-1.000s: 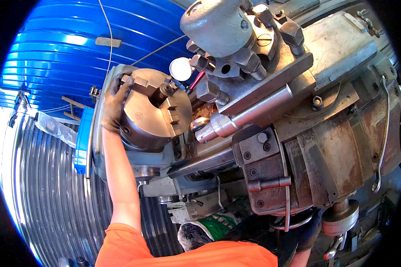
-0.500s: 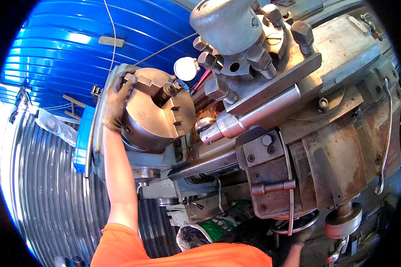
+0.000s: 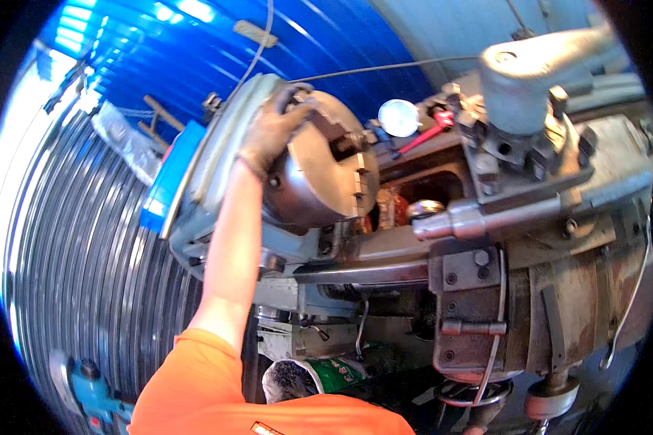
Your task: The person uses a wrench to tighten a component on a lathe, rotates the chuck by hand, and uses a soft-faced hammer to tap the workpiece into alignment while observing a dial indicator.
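Note:
My left hand [image 3: 270,134], in a dark, worn glove, is closed over the upper left rim of a round metal lathe chuck [image 3: 313,177]. Its fingers reach across the top toward the stepped jaws [image 3: 359,174]. Low on the right, my gloved right hand [image 3: 485,415] is at the near rim of a metal handwheel [image 3: 461,395], closed on it; the fingers are partly hidden. Right of the chuck, a thick cylindrical steel tool bar [image 3: 450,221] is clamped below the tool post [image 3: 515,101], with its end pointing at the chuck.
A white round dial [image 3: 399,117] and a red-handled tool [image 3: 424,134] lie behind the chuck. Below the lathe bed is a green and white bag [image 3: 330,377]. A teal power tool [image 3: 98,395] rests at lower left, by corrugated dark metal sheeting [image 3: 101,261]. Blue panels [image 3: 326,36] stand behind.
The view has swung left, so the lathe appears farther right. My left hand remains on the chuck rim and my right hand at the handwheel.

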{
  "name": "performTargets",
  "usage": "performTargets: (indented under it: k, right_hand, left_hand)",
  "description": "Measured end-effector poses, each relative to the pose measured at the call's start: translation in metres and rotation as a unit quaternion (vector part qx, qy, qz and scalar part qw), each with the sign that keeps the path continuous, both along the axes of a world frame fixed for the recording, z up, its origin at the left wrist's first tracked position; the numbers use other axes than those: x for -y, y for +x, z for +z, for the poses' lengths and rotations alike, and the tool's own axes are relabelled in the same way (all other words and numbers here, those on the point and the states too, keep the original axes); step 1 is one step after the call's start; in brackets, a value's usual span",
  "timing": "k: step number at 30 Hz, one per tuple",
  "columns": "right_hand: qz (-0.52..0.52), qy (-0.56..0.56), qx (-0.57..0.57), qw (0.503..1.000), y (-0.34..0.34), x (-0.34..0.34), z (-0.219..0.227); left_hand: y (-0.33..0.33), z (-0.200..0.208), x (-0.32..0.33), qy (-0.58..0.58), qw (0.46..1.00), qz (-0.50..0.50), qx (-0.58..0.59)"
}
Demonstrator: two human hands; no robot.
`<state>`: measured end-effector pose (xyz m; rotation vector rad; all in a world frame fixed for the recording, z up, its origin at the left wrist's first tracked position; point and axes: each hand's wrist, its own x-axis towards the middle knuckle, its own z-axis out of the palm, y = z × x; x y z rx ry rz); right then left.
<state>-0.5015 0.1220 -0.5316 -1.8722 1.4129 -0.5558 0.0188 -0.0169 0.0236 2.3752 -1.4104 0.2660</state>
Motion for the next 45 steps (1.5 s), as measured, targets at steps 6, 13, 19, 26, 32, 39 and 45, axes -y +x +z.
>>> performTargets:
  k: [6,13,19,26,32,39,45]
  right_hand:
    - [-0.085,0.240,0.141,0.957,0.035,-0.021,-0.016]
    - [0.018,0.180,-0.059,0.982,0.017,-0.052,-0.061]
    - [-0.349,0.097,0.135,0.922,-0.007,-0.022,-0.023]
    - [-0.329,0.174,0.242,0.896,0.008,-0.006,0.100]
    - [0.038,0.418,0.186,0.888,0.052,-0.029,0.207]
    - [-0.170,0.457,0.219,0.845,0.028,0.015,0.196]
    - [-0.264,0.349,0.491,0.753,0.019,0.012,0.035]
  left_hand:
    - [0.006,0.000,0.021,-0.010,0.998,-0.013,-0.067]
    - [0.039,-0.016,0.021,0.016,0.985,0.016,-0.172]
    - [0.113,0.028,-0.009,0.058,0.981,-0.163,-0.088]
    - [0.083,0.018,-0.006,-0.010,0.983,-0.030,-0.183]
    - [0.040,0.003,0.007,0.019,0.990,-0.125,0.060]
    - [0.009,-0.005,0.006,-0.040,0.997,-0.036,-0.056]
    - [0.005,-0.006,0.007,-0.044,0.996,-0.019,-0.079]
